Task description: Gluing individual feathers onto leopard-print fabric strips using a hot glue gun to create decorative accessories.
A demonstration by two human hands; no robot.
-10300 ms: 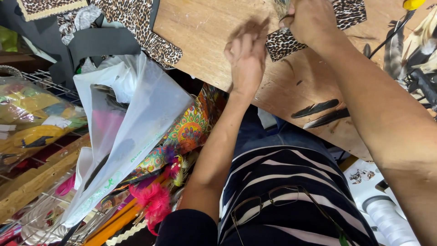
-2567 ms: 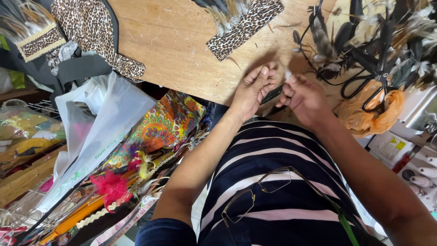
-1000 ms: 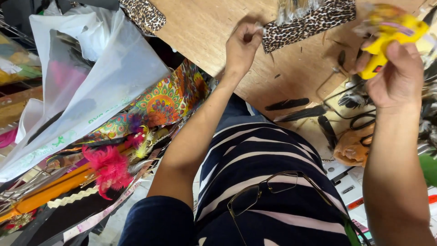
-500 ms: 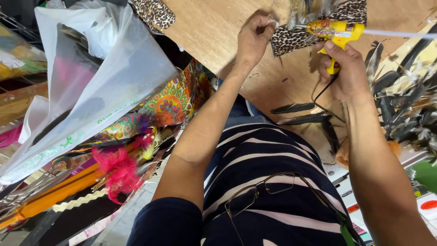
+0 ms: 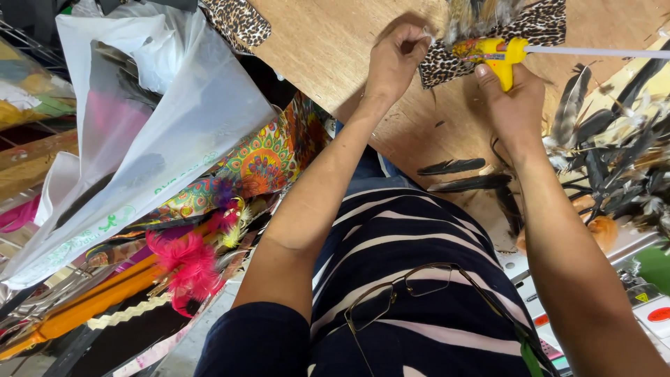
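Observation:
My right hand [image 5: 513,105] grips a yellow glue gun [image 5: 497,53] with a white glue stick [image 5: 600,52] poking out to the right; its nozzle lies against a leopard-print fabric strip [image 5: 488,38] on the wooden tabletop [image 5: 328,49]. My left hand [image 5: 394,59] pinches the strip's left end, where feathers [image 5: 474,10] stand up from it. Two loose dark feathers [image 5: 460,174] lie on the wood below my hands.
A pile of dark and grey feathers [image 5: 614,160] sits at the right. Another leopard-print piece [image 5: 237,21] lies at the top left. A large clear plastic bag [image 5: 139,126], colourful patterned cloth [image 5: 258,167] and pink feathers [image 5: 185,258] crowd the left. Glasses [image 5: 412,293] hang on my striped shirt.
My right hand picked up the glue gun and brought it left onto the leopard strip. My left hand stayed pinching the strip's end.

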